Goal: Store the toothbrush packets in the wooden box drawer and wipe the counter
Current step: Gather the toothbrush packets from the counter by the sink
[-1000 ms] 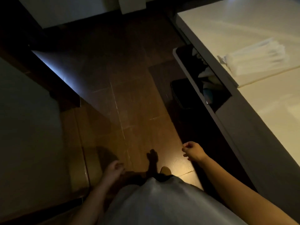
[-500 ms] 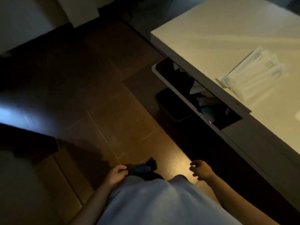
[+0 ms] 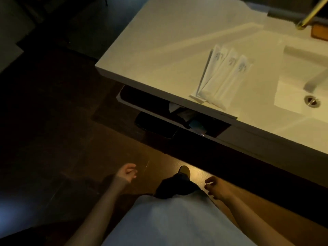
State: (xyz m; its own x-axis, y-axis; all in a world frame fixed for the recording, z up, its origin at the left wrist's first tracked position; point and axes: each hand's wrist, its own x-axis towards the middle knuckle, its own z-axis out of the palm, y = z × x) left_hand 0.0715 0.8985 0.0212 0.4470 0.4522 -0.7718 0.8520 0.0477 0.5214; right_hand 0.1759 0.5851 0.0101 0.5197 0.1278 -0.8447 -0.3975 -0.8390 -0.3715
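Note:
A fanned stack of white toothbrush packets (image 3: 221, 79) lies on the pale counter (image 3: 159, 50), near its front edge and left of the sink. My left hand (image 3: 126, 173) hangs low over the dark floor with its fingers loosely curled and nothing in it. My right hand (image 3: 217, 188) hangs at my side below the counter front, fingers apart and empty. Both hands are far below the packets. A brown wooden corner (image 3: 319, 32), perhaps the box, peeks in at the top right edge.
The sink basin (image 3: 292, 96) with its drain (image 3: 312, 101) sits at the right, a brass tap (image 3: 310, 15) above it. Under the counter an open shelf (image 3: 177, 114) holds dark items, with a black bin (image 3: 156, 126) below. My foot (image 3: 184, 172) stands on brown floor tiles.
My view has swung right and closer to the counter, so the packets, the sink and the tap have come into sight. Both hands stay low at my sides.

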